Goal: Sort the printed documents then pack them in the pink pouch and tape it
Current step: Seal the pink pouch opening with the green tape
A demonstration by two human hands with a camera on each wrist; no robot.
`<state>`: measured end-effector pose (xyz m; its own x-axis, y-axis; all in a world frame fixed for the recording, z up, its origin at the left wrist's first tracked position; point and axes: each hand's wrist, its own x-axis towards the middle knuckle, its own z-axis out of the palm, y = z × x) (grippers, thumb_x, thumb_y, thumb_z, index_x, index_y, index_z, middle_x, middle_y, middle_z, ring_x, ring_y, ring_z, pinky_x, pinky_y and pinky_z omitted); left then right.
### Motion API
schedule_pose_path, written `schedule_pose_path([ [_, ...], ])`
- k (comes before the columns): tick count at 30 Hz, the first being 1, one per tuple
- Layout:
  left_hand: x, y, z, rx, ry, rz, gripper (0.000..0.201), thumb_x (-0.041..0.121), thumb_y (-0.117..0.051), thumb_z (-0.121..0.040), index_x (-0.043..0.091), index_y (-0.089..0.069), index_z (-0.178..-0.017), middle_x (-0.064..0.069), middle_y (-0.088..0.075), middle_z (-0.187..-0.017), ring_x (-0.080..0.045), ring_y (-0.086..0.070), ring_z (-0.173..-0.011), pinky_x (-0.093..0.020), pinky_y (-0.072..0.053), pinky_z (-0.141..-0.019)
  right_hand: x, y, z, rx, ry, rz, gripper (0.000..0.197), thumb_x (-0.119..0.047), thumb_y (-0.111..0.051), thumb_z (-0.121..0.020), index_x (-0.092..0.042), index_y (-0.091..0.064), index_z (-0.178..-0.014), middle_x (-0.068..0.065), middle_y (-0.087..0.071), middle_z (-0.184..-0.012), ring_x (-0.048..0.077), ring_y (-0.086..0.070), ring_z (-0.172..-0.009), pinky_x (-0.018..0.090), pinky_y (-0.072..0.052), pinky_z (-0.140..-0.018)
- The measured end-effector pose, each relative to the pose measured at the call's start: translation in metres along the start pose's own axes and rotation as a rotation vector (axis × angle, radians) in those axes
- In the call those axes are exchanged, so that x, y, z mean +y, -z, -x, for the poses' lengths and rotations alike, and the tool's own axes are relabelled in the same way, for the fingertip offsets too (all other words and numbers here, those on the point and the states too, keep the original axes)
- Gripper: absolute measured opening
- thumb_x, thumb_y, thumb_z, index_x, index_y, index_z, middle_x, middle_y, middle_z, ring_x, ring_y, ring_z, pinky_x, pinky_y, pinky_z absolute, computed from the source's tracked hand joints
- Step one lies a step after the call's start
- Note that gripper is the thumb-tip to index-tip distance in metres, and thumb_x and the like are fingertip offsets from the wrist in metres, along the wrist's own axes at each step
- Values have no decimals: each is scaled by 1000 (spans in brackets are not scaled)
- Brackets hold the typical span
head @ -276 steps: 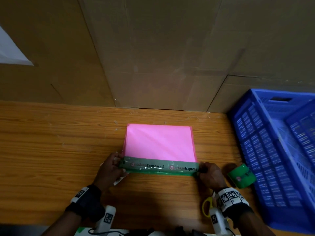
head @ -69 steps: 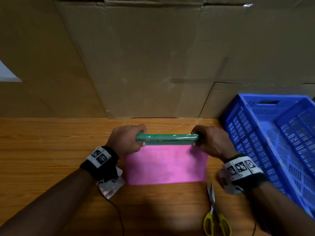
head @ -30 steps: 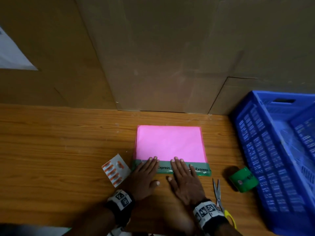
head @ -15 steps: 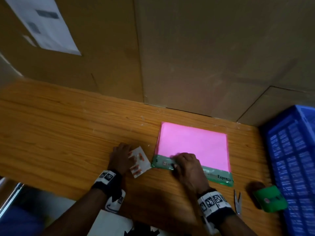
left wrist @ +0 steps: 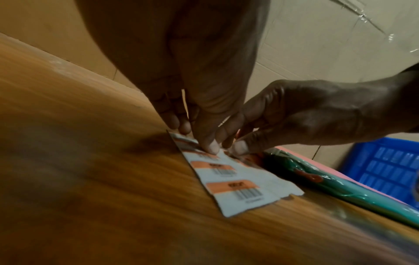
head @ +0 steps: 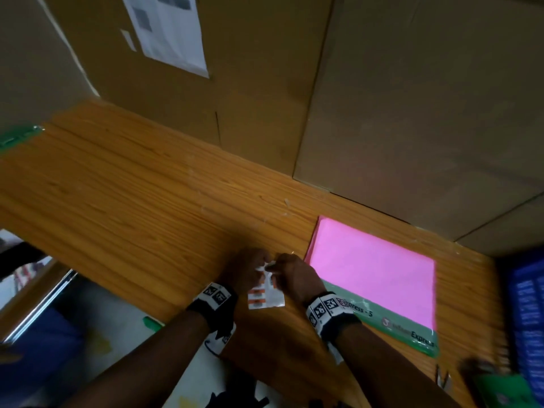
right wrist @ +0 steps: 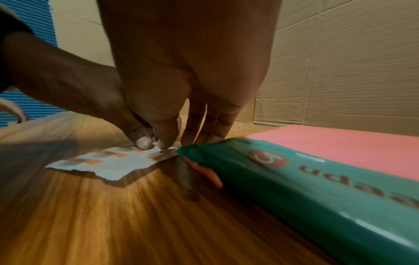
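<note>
— While pinching small white sheet of orange barcode stickers (left wrist: 229, 176) between both hands (head: 245, 272) (head: 295, 276): fingers (left wrist: 209, 141) curled tight on its far edge
— Pink flat pouch with green tape (head: 372, 272)? Flat on wooden tabletop (head: 141, 207), just right

Pink pouch (head: 371, 269): flat on the wooden surface, lower right of the head view, filled, rectangular. Green printed tape (head: 391, 322) runs along its near edge, sealing the fold; the lettering reads "Express".
</note>
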<state>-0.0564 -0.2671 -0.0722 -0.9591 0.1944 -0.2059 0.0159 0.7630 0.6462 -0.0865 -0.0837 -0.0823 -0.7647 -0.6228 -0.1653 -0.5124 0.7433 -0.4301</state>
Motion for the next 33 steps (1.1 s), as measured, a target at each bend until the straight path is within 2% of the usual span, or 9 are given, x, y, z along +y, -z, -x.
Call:
schedule_pose_path([
  [10,0,-4,-3,12,22,6,41,-3,-60,-85,14,-59,-123,-4,-56,-125,-21,-52,-117,-41,-45,-99,-15,3,-6,42,41,147,29,-13,-64,-85,-19,-69,-113,5,-66,-116,31,-63,-103,43,-56,-77],
  [16,11,-1,2,-28,-23,-131,35,15,-54,-94,5,-58,-127,-13,-54,-134,-29,-47,-127,-35,-34,-109,-20,19,17,144,41,-7,33,-22,-66,-83,-17,-62,-116,6,-64,-110,29,-59,-102,39,-52,-79],
  [18,10,-3,7,-28,-19,-118,36,35,-50,-91,15,-63,-118,-7,-58,-125,-29,-53,-119,-35,-40,-104,-20,29,34,203,2,-138,17,-21,-64,-81,-24,-60,-97,0,-64,-99,24,-61,-93,32,-50,-73],
  [20,11,-3,10,-14,31,-70,12,20,-57,-90,29,-61,-97,4,-55,-112,-28,-59,-105,-47,-57,-86,-17,41,53,249,-85,-266,14,-20,-61,-78,-28,-58,-88,-7,-64,-92,16,-61,-86,29,-48,-69],
  [22,12,-4,9,-49,107,22,29,4,-56,-91,32,-60,-84,0,-54,-108,-32,-62,-97,-51,-61,-69,-9,49,72,290,-177,-374,9,-20,-59,-79,-28,-59,-85,-9,-67,-86,9,-62,-80,28,-50,-70],
  [26,22,-9,5,-66,153,-13,36,2,-50,-93,36,-62,-87,-4,-52,-117,-35,-60,-99,-54,-60,-71,23,52,109,393,-328,-490,14,-17,-58,-86,-28,-58,-76,-10,-66,-71,5,-61,-69,33,-51,-67],
  [29,38,-12,-9,80,-11,-30,28,-1,-57,-89,21,-66,-103,2,-51,-124,-19,-52,-111,-37,-51,-89,45,52,136,448,-418,-577,12,-13,-59,-86,-20,-61,-77,-2,-66,-71,17,-63,-70,40,-52,-71],
  [31,69,-16,-16,144,-202,31,11,22,-60,-87,18,-69,-93,5,-61,-102,-6,-55,-96,-24,-44,-81,56,54,149,478,-462,-630,13,-10,-61,-86,-19,-61,-77,1,-66,-73,18,-63,-71,40,-52,-72],
  [33,106,-27,-21,71,-227,209,22,39,-63,-83,18,-71,-87,8,-68,-86,-2,-61,-81,-17,-45,-70,64,56,156,497,-492,-663,15,-8,-67,-86,-17,-63,-76,1,-64,-71,10,-60,-67,32,-51,-70],
])
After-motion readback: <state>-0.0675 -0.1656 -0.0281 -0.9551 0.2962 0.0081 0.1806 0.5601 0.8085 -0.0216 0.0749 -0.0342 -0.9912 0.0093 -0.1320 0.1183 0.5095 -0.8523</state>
